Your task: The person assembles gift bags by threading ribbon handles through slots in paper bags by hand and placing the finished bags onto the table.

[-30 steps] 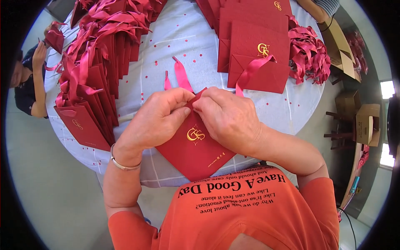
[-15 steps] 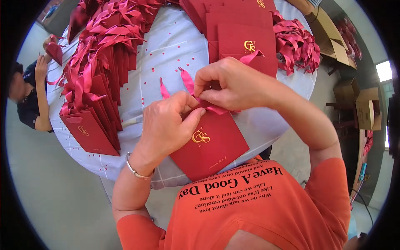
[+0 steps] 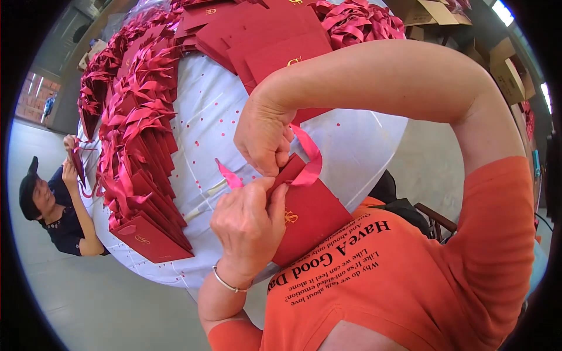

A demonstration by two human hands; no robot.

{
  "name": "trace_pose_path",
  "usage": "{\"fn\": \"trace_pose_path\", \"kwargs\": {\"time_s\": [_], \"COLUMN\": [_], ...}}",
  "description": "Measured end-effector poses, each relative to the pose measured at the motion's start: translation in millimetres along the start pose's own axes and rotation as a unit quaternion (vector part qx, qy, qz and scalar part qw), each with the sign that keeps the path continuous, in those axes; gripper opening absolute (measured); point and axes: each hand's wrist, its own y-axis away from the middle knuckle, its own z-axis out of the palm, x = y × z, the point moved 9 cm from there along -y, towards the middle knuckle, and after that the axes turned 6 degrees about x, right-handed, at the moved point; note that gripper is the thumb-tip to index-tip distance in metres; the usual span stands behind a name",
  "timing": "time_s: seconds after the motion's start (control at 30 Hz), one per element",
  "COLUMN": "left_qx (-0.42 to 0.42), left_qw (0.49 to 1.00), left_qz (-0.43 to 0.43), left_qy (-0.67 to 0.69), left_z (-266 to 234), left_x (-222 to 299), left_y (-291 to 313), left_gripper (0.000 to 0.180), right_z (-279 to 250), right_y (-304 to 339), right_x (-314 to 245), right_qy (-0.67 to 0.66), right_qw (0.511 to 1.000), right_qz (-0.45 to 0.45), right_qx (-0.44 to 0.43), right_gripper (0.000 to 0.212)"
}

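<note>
Floor (image 3: 111, 310): grey, showing past the table's left edge and again to the right, beyond its curved rim.
Round table (image 3: 205, 120): white cloth; a bare strip runs between the bags on either side, widening toward the near edge where the hands work.
Orange shirt (image 3: 433, 292): dark lettering, close to the near rim, little room between.
Row of bags (image 3: 134, 207): red, packed upright down the left side, pink ribbons spilling over their mouths; the nearest bag stands close to the table's edge.
Right forearm (image 3: 380, 76): arched high across the far right side, over the stack.
Stack of bags (image 3: 281, 55): flat red bags, overlapping, beyond the right hand.
Co-worker (image 3: 64, 228): dark cap and top, at the left edge, holding up a small red bag (image 3: 77, 165).
Heap of ribbons (image 3: 360, 23): pink, just beside the stack.
Cardboard box (image 3: 508, 73): flaps spread, well off the table at right.
Working bag (image 3: 316, 219): red, tilted at the near edge, mouth toward the hands, gold emblem partly covered.
Left hand (image 3: 249, 219): thumb and fingers pinching the bag's upper edge.
Right hand (image 3: 266, 134): fingers curled tight at the mouth; what the tips pinch is hidden.
Ribbon (image 3: 311, 167): pink, looping beside the right hand.
Bracelet (image 3: 229, 282): silver, left wrist.
</note>
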Motion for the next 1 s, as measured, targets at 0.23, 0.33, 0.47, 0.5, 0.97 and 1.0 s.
{"fn": "trace_pose_path", "kwargs": {"time_s": [0.23, 0.33, 0.47, 0.5, 0.97, 1.0], "left_qx": [-0.013, -0.017, -0.054, -0.065, -0.004, -0.003], "left_qw": [0.997, 0.991, 0.953, 0.943, 0.984, 0.984], "left_qz": [-0.063, -0.107, -0.221, -0.232, -0.121, -0.118], "left_qy": [0.033, 0.080, 0.203, 0.230, 0.131, 0.131], "left_z": [8, 13, 25, 28, 16, 16], "left_x": [-14, -25, -44, -44, -34, -34], "left_y": [5, 6, 14, 15, 1, 0], "left_gripper": [0.021, 0.019, 0.018, 0.018, 0.022, 0.022], "right_z": [15, -4, -19, -20, -22, -19], "right_y": [2, 3, 17, 16, 40, 33], "right_x": [11, 20, 18, 18, 11, 13], "right_qy": [-0.148, -0.135, -0.038, -0.024, 0.009, 0.004], "right_qw": [0.985, 0.982, 0.949, 0.950, 0.966, 0.977], "right_qz": [-0.052, -0.006, 0.027, 0.046, -0.006, -0.005], "right_qx": [-0.065, 0.130, 0.312, 0.308, 0.258, 0.213], "right_gripper": [0.018, 0.014, 0.022, 0.022, 0.037, 0.038]}}
